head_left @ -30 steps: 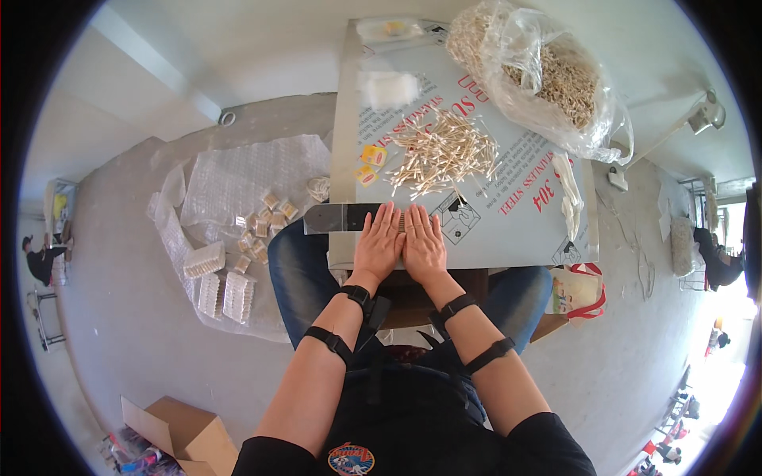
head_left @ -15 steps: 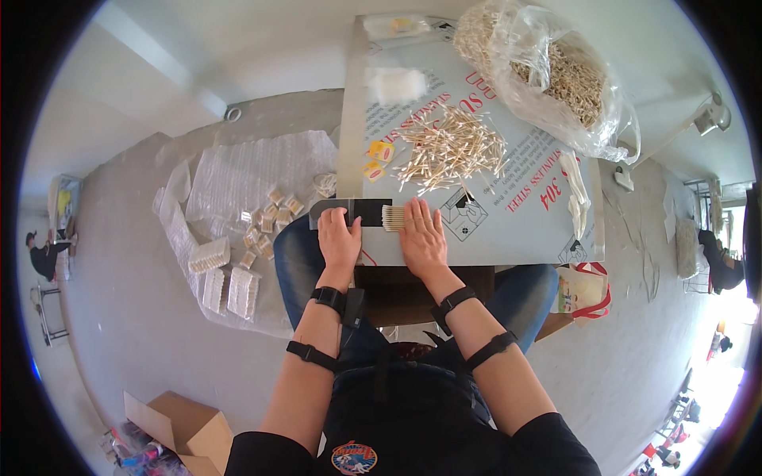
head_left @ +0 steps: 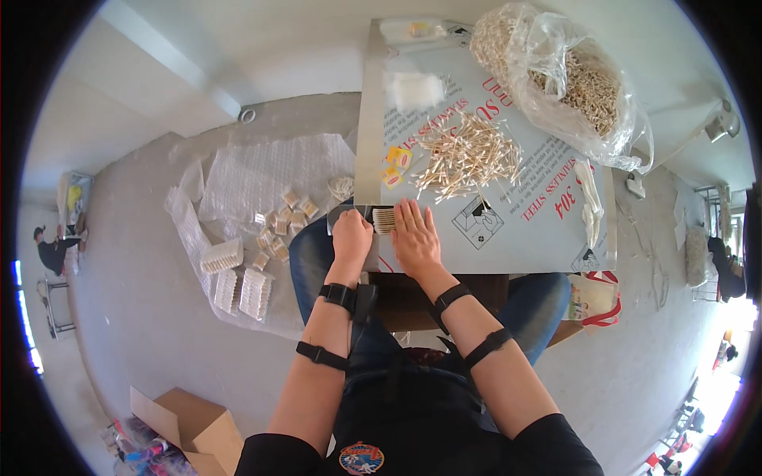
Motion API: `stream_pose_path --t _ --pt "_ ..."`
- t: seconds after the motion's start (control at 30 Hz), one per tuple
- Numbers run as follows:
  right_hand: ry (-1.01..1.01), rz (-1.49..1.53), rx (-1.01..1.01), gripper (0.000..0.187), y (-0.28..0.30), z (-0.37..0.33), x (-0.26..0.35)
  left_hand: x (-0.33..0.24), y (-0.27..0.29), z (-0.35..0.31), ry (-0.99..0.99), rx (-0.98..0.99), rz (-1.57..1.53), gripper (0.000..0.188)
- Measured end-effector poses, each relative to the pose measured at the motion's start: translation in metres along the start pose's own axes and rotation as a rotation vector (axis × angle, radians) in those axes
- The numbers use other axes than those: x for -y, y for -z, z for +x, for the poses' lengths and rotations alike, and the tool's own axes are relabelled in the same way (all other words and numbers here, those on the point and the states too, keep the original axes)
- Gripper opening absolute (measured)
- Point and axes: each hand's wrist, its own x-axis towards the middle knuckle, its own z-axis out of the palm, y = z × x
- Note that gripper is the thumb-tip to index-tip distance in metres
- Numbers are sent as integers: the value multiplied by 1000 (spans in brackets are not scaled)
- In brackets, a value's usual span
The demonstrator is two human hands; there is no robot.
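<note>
At the table's near left corner lies a neat row of cotton swabs (head_left: 384, 220), side by side on a dark flat strip (head_left: 366, 212). My right hand (head_left: 417, 238) is laid flat with fingers stretched, against the right end of the row. Curled closed over the strip's left part, at the table edge, is my left hand (head_left: 352, 238); its fingers hide most of that end. A loose heap of cotton swabs (head_left: 468, 156) is spread beyond my hands. Two small yellow packets (head_left: 395, 165) lie left of the heap.
A clear bag of many swabs (head_left: 587, 91) sits at the table's far right. White strips (head_left: 590, 202) lie near the right edge. On the floor at left, bubble wrap (head_left: 254, 178) bears packed swab bundles (head_left: 254, 293). An open cardboard box (head_left: 190, 420) stands lower left.
The swab row has shifted left toward the table edge, with my right hand following it. My left hand's fingers have curled in over the strip. The whole view has shifted slightly.
</note>
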Motion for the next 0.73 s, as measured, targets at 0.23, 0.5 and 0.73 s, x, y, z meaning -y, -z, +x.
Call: stream_pose_path --t 0.23,0.5,0.73 --pt "20 -16 -44 55 -9 9 11 -2 6 -1 66 91 -85 12" --pt "-34 40 -90 55 -20 17 35 -4 1 -6 63 19 -52 15" --pt "-40 41 -44 58 -25 22 46 16 5 0 -63 -148 -382 23"
